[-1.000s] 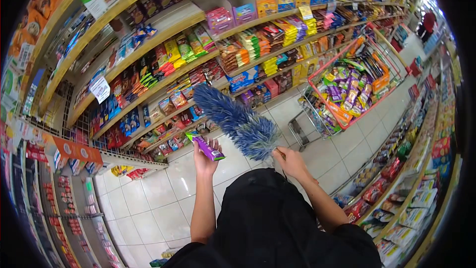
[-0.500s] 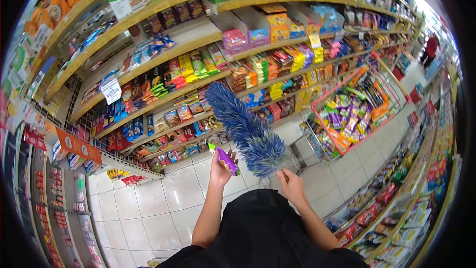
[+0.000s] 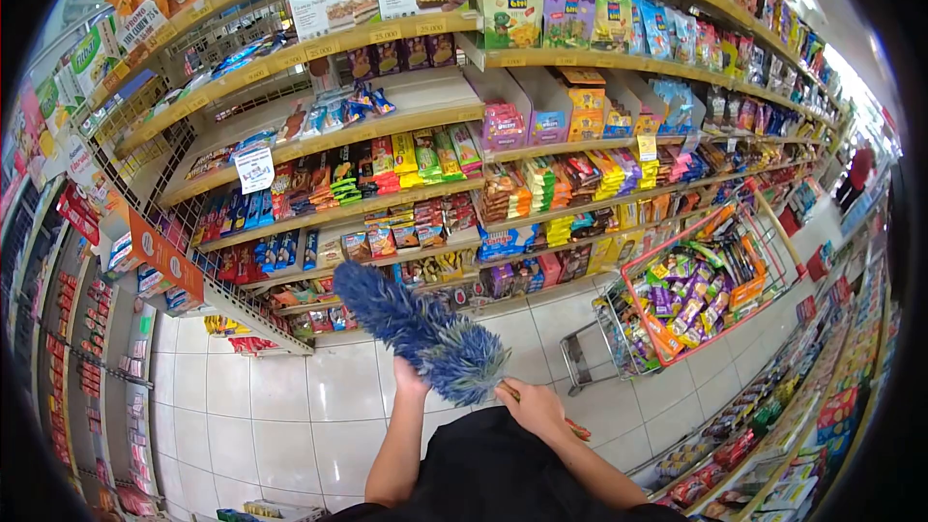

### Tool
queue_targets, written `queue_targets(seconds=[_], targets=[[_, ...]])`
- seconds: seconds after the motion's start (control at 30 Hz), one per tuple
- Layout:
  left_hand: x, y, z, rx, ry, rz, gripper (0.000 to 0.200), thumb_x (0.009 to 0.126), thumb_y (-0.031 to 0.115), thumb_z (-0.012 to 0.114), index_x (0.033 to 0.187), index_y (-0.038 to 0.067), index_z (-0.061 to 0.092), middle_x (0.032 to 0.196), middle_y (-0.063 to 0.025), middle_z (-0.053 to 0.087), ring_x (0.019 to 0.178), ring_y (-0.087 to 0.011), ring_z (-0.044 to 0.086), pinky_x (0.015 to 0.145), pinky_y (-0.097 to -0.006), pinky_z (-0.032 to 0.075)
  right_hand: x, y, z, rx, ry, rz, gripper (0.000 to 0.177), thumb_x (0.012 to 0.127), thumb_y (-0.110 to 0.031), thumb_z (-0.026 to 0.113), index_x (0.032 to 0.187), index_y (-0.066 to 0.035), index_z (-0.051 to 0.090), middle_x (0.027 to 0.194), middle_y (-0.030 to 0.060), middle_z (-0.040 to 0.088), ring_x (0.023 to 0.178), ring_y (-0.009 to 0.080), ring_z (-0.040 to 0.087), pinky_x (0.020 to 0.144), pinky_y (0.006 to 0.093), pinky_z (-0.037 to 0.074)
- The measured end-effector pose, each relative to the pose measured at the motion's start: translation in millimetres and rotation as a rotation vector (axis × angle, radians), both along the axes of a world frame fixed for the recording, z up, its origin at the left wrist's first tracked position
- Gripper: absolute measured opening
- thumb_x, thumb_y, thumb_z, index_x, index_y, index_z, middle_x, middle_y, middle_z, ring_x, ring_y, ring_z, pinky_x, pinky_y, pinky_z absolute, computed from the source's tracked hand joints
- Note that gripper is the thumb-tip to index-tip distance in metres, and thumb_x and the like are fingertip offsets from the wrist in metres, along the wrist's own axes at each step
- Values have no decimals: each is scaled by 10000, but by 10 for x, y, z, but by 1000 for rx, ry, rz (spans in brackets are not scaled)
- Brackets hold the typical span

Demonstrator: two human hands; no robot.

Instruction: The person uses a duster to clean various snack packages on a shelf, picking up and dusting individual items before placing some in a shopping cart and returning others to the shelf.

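Note:
My right hand [image 3: 536, 413] is closed around the handle of a fluffy blue-and-grey duster [image 3: 422, 333]. The duster's head points up and to the left, and the handle's end [image 3: 579, 431] sticks out below my wrist. Just under the duster's middle is my left hand [image 3: 410, 377], its fingers hidden behind the fibres. Whether it still holds the purple snack pack seen before cannot be made out.
Ahead, shelves [image 3: 406, 121] carry snack bars, boxes and bags. A red-rimmed shopping cart [image 3: 630, 302] full of colourful packs stands to the right on the tiled floor [image 3: 280, 396]. Low shelves [image 3: 773, 416] run along the right. Farther back is a person in red [image 3: 856, 174].
The duster has swung left and lower, now covering my left hand's fingers. The purple snack pack has gone out of sight. My view has tilted up, showing more upper shelving.

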State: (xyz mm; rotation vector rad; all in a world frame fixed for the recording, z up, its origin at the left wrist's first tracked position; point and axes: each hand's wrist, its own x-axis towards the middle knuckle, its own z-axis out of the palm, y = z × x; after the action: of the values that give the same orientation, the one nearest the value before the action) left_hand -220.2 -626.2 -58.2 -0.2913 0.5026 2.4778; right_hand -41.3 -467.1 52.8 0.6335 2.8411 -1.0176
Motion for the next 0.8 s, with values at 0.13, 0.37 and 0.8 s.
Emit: queue_targets(seconds=[0.13, 0.37, 0.8], targets=[[-43, -98, -113, 340, 110, -116, 469, 951, 471, 273, 1149, 139, 537, 1041, -71, 596, 959, -255, 566, 914, -450, 415, -35, 45, -175, 49, -43, -122, 357, 869, -442, 491, 1057, -167, 619, 831, 184, 644, 797, 386, 609, 714, 473, 474], [-160, 214, 486, -302, 285, 370, 312, 912, 315, 514, 1138, 108, 459, 1038, -79, 576, 932, -200, 574, 854, -395, 459, 137, 287, -136, 84, -100, -198, 371, 867, -429, 493, 1074, -149, 621, 854, 194, 641, 817, 393, 604, 732, 467, 473], [462, 656, 393, -1312, 1210, 546, 270, 693, 109, 757, 921, 46, 624, 901, -94, 640, 894, -232, 597, 857, -398, 424, 312, 299, -353, -238, 38, -240, 415, 843, -442, 544, 1030, -85, 643, 879, 179, 649, 837, 337, 627, 722, 386, 486]])
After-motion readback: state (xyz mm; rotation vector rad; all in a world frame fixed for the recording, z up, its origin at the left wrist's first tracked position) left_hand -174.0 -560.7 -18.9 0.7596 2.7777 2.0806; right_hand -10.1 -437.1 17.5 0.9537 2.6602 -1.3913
